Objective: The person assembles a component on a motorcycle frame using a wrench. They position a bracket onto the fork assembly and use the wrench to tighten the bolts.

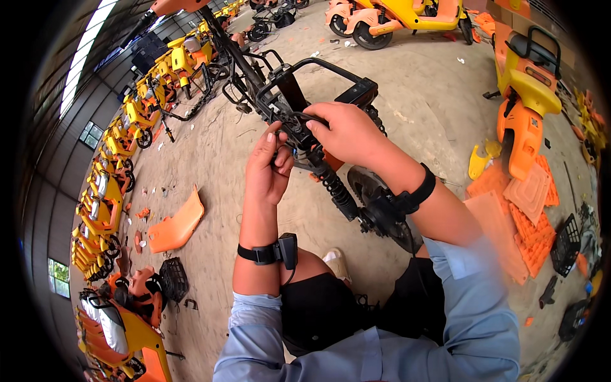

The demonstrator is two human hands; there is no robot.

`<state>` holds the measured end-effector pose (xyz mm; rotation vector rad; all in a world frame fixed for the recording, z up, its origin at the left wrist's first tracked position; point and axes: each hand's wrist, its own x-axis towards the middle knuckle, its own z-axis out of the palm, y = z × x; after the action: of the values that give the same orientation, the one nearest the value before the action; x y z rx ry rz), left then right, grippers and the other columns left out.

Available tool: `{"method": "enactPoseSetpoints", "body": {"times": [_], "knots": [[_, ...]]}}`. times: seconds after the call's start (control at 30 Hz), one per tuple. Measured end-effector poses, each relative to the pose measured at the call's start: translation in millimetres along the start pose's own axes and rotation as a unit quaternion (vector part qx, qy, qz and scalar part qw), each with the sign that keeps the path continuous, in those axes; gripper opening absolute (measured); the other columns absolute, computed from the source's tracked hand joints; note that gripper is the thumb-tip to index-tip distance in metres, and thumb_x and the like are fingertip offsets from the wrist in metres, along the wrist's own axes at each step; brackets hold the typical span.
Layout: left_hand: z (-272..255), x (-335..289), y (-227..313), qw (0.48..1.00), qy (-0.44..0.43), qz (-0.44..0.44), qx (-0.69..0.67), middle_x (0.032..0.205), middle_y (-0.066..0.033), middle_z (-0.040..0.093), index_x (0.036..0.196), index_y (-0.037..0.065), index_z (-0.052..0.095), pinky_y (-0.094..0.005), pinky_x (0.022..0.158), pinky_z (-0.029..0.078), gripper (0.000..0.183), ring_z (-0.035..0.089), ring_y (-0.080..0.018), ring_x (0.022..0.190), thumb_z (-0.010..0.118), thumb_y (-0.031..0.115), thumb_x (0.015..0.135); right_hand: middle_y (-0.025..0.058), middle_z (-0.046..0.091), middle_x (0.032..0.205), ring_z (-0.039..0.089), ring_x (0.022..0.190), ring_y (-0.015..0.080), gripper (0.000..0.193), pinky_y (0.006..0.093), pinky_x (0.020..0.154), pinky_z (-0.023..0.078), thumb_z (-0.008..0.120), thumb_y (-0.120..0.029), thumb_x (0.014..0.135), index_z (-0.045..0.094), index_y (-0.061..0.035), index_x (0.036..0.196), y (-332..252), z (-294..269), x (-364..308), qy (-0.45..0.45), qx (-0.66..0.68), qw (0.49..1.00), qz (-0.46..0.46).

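Blue sleeves (pixel 382 356) and dark-clad knees fill the lower edge, and from them both forearms rise to a stripped black scooter frame (pixel 280 95). Her or his left hand (pixel 268 167) curls closed under the frame's rear bracket, fingers pinching a small part I cannot make out; the right hand (pixel 347 132) is closed over the top of the same joint, just above the coil shock absorber (pixel 334 188). Judging by the bare frame, its orange panels are already off: one orange cover (pixel 177 226) lies on the dusty floor (pixel 414 83) to the left, stacked orange footboards (pixel 528 216) to the right. Shock and rear wheel (pixel 382 213) remain mounted. Yellow scooters (pixel 102 204) line the wall.
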<state>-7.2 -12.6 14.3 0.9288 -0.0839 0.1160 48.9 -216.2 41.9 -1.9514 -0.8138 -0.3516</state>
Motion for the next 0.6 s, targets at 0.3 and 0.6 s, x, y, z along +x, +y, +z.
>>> {"method": "enactPoseSetpoints", "body": {"times": [0.3,0.6], "knots": [[-15,6,-8,0.997,-0.039,0.01,-0.061,0.094,0.0023,0.058,0.122,0.01,0.062,-0.021,0.052,0.032,0.024,0.039,-0.0048,0.062,0.063,0.028,0.107,0.0194,0.074,0.097,0.071,0.089,0.0367,0.023,0.0408,0.08,0.055,0.067,-0.019,0.097,0.073,-0.0029,0.112,-7,-9,1,-0.013,0.02,0.999,0.04],[0,8,-13,0.984,0.065,0.082,0.146,0.099,-0.0018,0.066,0.119,0.01,0.062,-0.0202,0.047,0.027,0.023,0.038,-0.0031,0.054,0.064,0.029,0.106,0.0179,0.073,0.095,0.07,0.09,0.0375,0.022,0.0448,0.08,0.055,0.067,-0.02,0.095,0.075,-0.0053,0.109,-1,-14,-3,0.008,-0.043,0.999,0.019]]}}
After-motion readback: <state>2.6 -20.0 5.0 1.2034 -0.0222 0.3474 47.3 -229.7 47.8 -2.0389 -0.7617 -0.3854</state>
